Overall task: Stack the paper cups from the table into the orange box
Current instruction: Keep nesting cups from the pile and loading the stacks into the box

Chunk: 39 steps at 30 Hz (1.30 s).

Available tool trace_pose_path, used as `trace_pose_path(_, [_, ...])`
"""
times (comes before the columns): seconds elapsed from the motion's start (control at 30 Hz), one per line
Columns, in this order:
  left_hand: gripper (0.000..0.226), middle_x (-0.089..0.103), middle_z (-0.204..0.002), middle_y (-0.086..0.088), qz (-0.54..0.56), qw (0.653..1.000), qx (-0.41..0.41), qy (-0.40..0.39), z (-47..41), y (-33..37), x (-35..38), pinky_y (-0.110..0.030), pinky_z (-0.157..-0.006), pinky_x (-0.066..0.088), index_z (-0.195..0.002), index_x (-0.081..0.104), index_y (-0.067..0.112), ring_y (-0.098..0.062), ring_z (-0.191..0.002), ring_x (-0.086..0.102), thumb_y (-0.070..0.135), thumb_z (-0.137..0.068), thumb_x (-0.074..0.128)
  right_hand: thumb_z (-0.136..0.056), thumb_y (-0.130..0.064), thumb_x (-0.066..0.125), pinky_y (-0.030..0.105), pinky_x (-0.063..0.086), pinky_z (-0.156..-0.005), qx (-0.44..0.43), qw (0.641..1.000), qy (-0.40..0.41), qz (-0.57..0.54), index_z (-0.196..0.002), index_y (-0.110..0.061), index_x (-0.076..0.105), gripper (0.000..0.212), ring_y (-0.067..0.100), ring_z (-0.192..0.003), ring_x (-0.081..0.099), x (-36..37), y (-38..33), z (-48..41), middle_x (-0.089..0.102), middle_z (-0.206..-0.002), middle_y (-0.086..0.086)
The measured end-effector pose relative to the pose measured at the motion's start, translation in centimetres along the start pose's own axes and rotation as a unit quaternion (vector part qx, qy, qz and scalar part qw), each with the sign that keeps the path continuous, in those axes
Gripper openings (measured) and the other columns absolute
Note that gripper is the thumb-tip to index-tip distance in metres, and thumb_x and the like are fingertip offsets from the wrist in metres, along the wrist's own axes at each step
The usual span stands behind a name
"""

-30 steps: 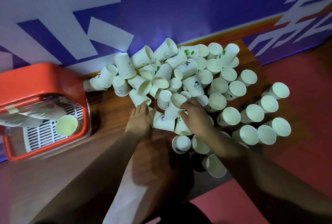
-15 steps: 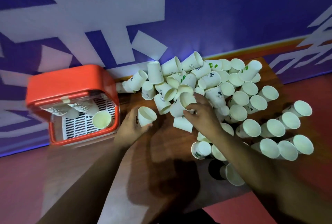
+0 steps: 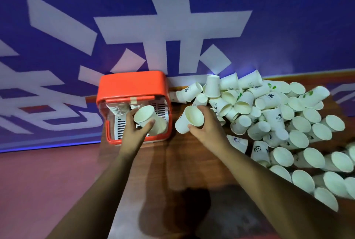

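The orange box (image 3: 132, 83) stands at the table's left end against the wall, open toward me, with stacks of cups (image 3: 118, 108) lying inside. My left hand (image 3: 134, 129) holds a white paper cup (image 3: 147, 118) tilted at the box's opening. Just right of the box, my right hand (image 3: 206, 125) grips another paper cup (image 3: 189, 119), its mouth facing me. A large pile of white paper cups (image 3: 278, 116) covers the right part of the table.
The brown wooden table (image 3: 182, 162) runs from the box toward me. A blue wall banner with white characters (image 3: 172, 27) rises right behind the box and cups. Red floor (image 3: 48, 181) lies to the left. Some cups at the right sit near the table's edge.
Both hands lifted cups out of the pile and moved left. My left hand now holds its cup at the box's opening; the right hand follows with a cup. The view swung left.
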<state>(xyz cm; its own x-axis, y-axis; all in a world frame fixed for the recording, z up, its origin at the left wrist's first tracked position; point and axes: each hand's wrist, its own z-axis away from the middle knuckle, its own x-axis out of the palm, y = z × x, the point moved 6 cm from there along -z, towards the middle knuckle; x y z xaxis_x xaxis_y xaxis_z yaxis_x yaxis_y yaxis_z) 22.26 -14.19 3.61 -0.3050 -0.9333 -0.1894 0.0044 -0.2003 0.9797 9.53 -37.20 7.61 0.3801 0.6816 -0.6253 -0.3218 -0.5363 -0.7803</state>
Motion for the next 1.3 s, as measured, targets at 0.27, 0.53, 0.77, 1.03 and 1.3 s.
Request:
trace_pose_path(0.27, [0.07, 0.053, -0.121, 0.016, -0.084, 0.994, 0.018, -0.064, -2.1, -2.2, 1.8, -0.029, -0.096, 0.047, -0.132, 0.043, 0.019, 0.003, -0.11, 0.053, 0.023, -0.076, 0.084, -0.078, -0.03, 0.075, 0.022, 0.035, -0.096, 0.032, 0.999, 0.027, 0.025, -0.136, -0.021, 0.045, 0.067, 0.015, -0.122, 0.047, 1.1, -1.3, -0.8, 0.049, -0.136, -0.001])
trace_pose_path(0.53, [0.084, 0.051, -0.134, -0.004, -0.206, 0.969, 0.001, -0.133, -3.4, -6.1, 2.1, -0.025, -0.098, 0.033, -0.139, 0.046, 0.012, -0.02, -0.124, 0.047, 0.027, -0.067, 0.087, -0.076, -0.029, 0.076, 0.03, 0.042, -0.1, 0.034, 0.999, 0.031, 0.016, -0.134, -0.02, 0.046, 0.067, 0.015, -0.12, 0.049, 2.5, -1.7, -1.6, 0.051, -0.132, -0.001])
trace_pose_path(0.77, [0.076, 0.042, -0.149, 0.003, -0.197, 0.964, -0.078, -0.158, -3.2, -8.2, 0.3, -0.034, -0.114, 0.033, -0.15, 0.037, 0.016, -0.014, -0.138, 0.04, 0.032, -0.086, 0.075, -0.071, -0.03, 0.083, 0.033, 0.046, -0.093, 0.021, 0.999, -0.029, 0.0, -0.129, -0.022, 0.048, 0.068, 0.014, -0.111, 0.052, 6.6, -3.2, -3.0, 0.052, -0.124, -0.004])
trace_pose_path(1.03, [0.037, 0.058, -0.128, 0.014, -0.058, 0.982, -0.14, -0.116, -3.2, -6.7, -0.6, -0.013, -0.094, 0.033, -0.135, 0.057, 0.024, 0.001, -0.117, 0.051, 0.036, -0.101, 0.053, -0.069, -0.027, 0.085, 0.034, 0.045, -0.099, -0.041, 0.989, -0.096, 0.1, -0.138, -0.011, 0.046, 0.081, 0.023, -0.122, 0.051, 11.5, -3.5, -3.6, 0.047, -0.136, 0.003])
trace_pose_path(1.3, [0.041, 0.067, -0.125, 0.013, -0.065, 0.975, -0.111, -0.183, -3.6, -8.8, 0.2, -0.039, -0.102, 0.051, -0.131, 0.059, 0.033, -0.004, -0.114, 0.063, 0.025, -0.091, 0.065, -0.073, -0.019, 0.083, 0.032, 0.037, -0.11, -0.048, 0.971, -0.167, 0.165, -0.145, -0.009, 0.042, 0.084, 0.023, -0.132, 0.044, 14.6, -1.3, -4.6, 0.042, -0.145, 0.003])
